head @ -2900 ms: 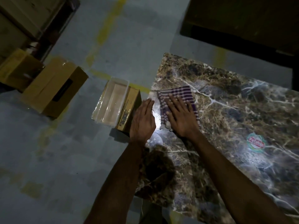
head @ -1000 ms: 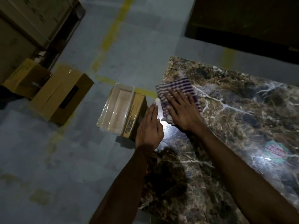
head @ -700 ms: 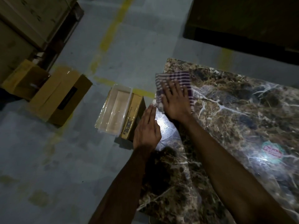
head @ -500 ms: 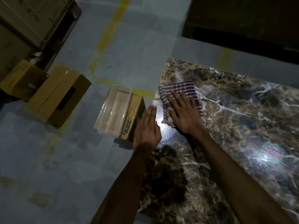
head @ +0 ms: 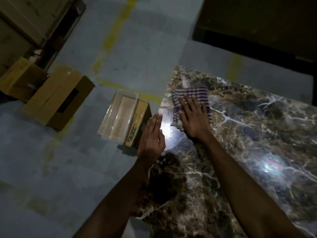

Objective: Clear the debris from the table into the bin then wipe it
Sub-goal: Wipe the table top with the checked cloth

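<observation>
I see a marble table on a grey floor — right hand flat, pressing the striped cloth, long axis running away beyond its fingers; left hand open at the edge.

Glossy marble table, woven cloth

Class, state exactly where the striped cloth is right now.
In the head view, the striped cloth lies flat on the marble table near its far left corner, pressed under the right hand, with the left hand beside it at the table's edge.
</observation>
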The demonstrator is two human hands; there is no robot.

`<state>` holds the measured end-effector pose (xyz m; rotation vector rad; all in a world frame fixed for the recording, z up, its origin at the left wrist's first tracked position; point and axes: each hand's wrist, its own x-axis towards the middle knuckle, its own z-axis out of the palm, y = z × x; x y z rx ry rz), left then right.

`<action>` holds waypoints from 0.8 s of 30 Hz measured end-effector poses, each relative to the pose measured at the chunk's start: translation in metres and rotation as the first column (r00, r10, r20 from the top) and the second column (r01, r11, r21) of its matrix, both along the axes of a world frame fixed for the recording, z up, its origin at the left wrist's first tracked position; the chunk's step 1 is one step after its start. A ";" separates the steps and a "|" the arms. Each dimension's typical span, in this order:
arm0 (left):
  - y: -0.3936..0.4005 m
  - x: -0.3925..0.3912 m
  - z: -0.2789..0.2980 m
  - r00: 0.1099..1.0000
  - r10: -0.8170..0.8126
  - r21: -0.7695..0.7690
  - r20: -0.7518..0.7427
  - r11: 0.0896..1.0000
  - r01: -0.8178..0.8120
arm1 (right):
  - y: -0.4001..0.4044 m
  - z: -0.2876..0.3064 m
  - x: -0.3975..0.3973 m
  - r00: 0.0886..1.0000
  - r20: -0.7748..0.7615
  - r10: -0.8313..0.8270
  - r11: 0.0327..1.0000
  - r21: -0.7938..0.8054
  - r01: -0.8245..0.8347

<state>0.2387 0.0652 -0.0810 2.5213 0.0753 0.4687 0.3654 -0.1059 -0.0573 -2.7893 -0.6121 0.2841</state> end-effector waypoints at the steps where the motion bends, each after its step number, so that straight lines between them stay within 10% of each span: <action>1: 0.000 0.000 0.000 1.000 -0.009 0.001 0.006 1.000 0.009 | -0.007 0.003 0.007 0.997 -0.011 -0.075 0.997 0.001 0.075; 8: -0.005 0.060 -0.004 0.964 0.064 0.037 -0.259 0.998 -0.057 | 0.043 0.000 0.079 0.989 0.009 -0.150 0.989 0.004 0.150; 13: -0.013 0.103 -0.004 0.966 0.063 0.028 -0.251 0.998 -0.058 | 0.016 -0.008 0.053 0.989 0.077 0.123 0.992 -0.033 -0.120; 24: -0.011 0.102 -0.009 0.981 0.063 0.023 -0.181 0.998 -0.060 | 0.054 -0.005 0.128 0.996 0.019 -0.086 0.996 -0.027 0.087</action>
